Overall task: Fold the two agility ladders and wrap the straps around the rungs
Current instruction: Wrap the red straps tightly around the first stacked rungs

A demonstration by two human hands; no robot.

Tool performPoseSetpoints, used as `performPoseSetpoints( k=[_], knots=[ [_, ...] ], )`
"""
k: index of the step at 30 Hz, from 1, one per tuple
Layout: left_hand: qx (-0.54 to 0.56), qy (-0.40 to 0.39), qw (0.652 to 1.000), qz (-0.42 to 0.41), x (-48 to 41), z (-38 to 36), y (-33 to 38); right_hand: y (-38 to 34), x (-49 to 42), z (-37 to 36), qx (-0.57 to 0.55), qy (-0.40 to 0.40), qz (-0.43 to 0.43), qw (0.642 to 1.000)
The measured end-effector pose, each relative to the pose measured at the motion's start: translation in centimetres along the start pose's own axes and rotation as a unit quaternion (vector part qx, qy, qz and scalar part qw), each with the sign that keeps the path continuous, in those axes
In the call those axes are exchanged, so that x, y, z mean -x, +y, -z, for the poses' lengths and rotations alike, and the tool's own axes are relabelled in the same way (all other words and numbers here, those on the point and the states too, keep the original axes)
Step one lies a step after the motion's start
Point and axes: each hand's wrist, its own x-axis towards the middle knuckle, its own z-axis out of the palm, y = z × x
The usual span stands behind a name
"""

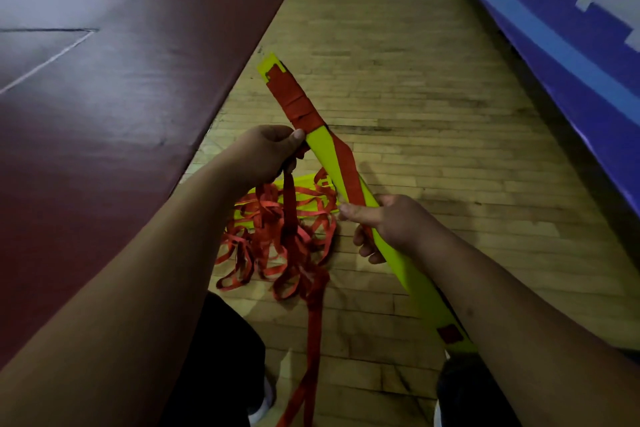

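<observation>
The person holds a bundle of flat yellow rungs (322, 149) slantwise through the middle of the frame, its far end pointing to the upper centre and its near end reaching down to the lower right. A red strap (299, 106) is wound in tight turns round the upper part of the bundle, and one looser turn crosses the yellow face on a slant just below.

The left hand (273, 152), at centre left, has its fingers curled round the strap right beside the bundle's edge, with the thumb tip up against the last tight turn. From this fist the strap drops straight down, and its long tail (313, 322) runs off the bottom of the frame.

The right hand (391, 225), right of centre, is clamped round the bundle lower down, with the fingers wrapped under it and the thumb stretched out to the left. Near the bundle's lower end sits a small red patch (450, 334).

Beneath the hands, the second ladder (277, 239) lies on the wooden floor (433, 97) as a loose heap of red loops with a few yellow rungs showing through it. It is not wrapped.

A dark red mat (104, 97) fills the upper left of the frame, and a blue banner (571, 28) with pale lettering crosses the upper right. At the bottom the person's dark trousers (221, 357) show, with a pale shoe (263, 402) beside them.
</observation>
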Motion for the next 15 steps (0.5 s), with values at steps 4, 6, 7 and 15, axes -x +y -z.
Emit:
performPoseSetpoints(
  k=[4,6,7,15],
  knots=[
    [-0.023,0.019,0.999,-0.023,-0.07,-0.03,-0.05,0.06,-0.33,-0.14,0.021,0.033,0.007,0.999],
    [-0.047,0.016,0.998,-0.032,-0.12,-0.05,-0.14,0.2,-0.49,-0.14,0.031,0.044,0.006,0.999],
    [-0.057,0.012,0.998,-0.035,-0.12,-0.11,-0.11,0.25,-0.51,-0.1,0.034,0.046,0.005,0.998],
    [-0.031,-0.004,0.999,-0.035,-0.02,-0.13,0.49,-0.62,0.46,0.57,0.056,0.067,0.016,0.996]
  ],
)
